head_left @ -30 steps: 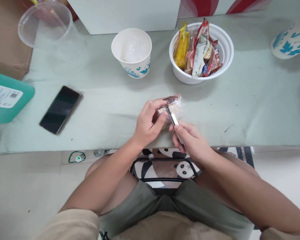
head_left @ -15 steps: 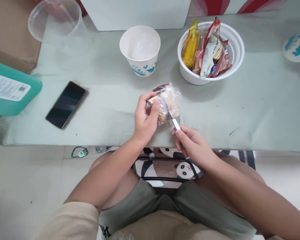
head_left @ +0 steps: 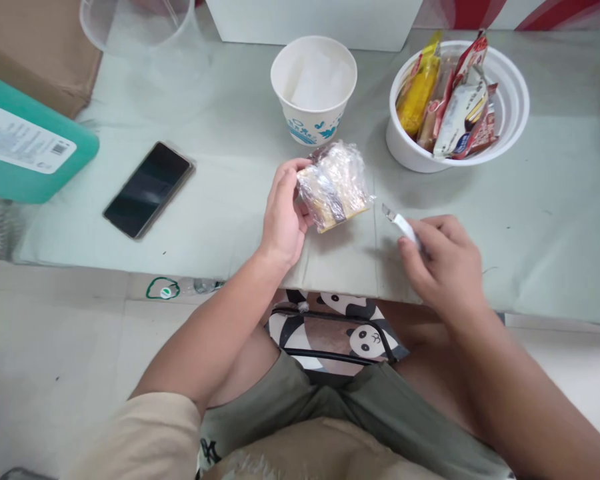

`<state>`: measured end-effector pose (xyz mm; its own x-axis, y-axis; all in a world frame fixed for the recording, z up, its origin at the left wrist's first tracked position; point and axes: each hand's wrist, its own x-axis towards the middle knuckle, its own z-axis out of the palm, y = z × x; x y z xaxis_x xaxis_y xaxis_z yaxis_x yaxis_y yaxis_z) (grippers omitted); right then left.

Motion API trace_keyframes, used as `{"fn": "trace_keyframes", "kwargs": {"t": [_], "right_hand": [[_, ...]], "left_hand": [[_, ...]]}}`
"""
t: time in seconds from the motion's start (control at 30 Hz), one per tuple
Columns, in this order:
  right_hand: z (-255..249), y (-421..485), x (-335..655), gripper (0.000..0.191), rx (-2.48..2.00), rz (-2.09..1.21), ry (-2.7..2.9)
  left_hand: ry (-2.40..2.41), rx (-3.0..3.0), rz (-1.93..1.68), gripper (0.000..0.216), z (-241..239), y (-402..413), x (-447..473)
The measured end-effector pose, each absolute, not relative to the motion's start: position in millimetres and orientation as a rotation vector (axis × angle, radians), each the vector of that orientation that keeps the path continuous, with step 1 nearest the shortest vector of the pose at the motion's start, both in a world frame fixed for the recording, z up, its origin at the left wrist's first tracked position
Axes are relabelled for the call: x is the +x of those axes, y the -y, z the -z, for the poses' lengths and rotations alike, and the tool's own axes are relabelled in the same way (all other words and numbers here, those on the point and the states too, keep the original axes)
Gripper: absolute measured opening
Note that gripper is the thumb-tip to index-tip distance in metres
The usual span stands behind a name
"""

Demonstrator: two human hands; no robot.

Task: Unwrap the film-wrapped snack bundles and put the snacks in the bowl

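My left hand is closed on the left side of a small plastic-wrapped package. Clear, crinkled film covers it, with yellowish and dark brown parts showing through; I cannot make out its contents. To the right, my right hand grips a white utility knife by its handle. The short metal blade points up and left toward the package, with a gap between them. Just beyond the package stands a white paper cup with blue leaf prints, a pale translucent lining or film inside it.
A white bowl of wrapped snacks stands back right. On the left lie a phone and a teal container with a label. Behind are a clear plastic tub, a cardboard box and a white box. The table edge runs before my lap.
My right hand has drawn the knife away from the package, to the right. The package is turned in my left hand, showing more of its front. The whole view has shifted slightly.
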<state>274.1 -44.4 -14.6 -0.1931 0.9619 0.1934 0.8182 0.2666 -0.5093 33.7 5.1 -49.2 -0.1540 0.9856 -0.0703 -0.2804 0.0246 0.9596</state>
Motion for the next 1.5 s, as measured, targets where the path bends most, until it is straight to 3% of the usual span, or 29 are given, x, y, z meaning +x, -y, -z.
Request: {"fn": "trace_keyframes", "kwargs": {"t": [0.23,0.47,0.53,0.6,0.97,1.33,1.43,1.5], "right_hand": [[33,20,303,0.031,-1.828,0.030,1.983],[25,29,270,0.034,-1.286,-0.496,1.849],[24,32,265,0.022,-1.310,-0.539,1.809],[23,33,263,0.006,-1.310,-0.538,1.784],[13,48,258,0.013,-1.015,-0.486,1.896],[10,46,269,0.006,-0.806,-0.663,2.065],[12,43,271,0.007,-0.917,-0.556,1.969],[15,40,270,0.019,-1.037,-0.418,1.929]], "left_hand": [[-1.036,1.204,-1.272,0.035,43,6,42],[-0.910,1.430,-1.083,0.034,35,13,50],[-0.895,1.448,-1.070,0.032,35,14,52],[-0.913,1.371,-1.064,0.030,36,14,55],[-1.026,0.893,-1.085,0.026,38,5,59],[-1.044,1.025,-1.150,0.054,53,-1,49],[-1.052,1.067,-1.122,0.057,48,2,51],[-1.017,1.105,-1.050,0.057,44,3,50]]}}
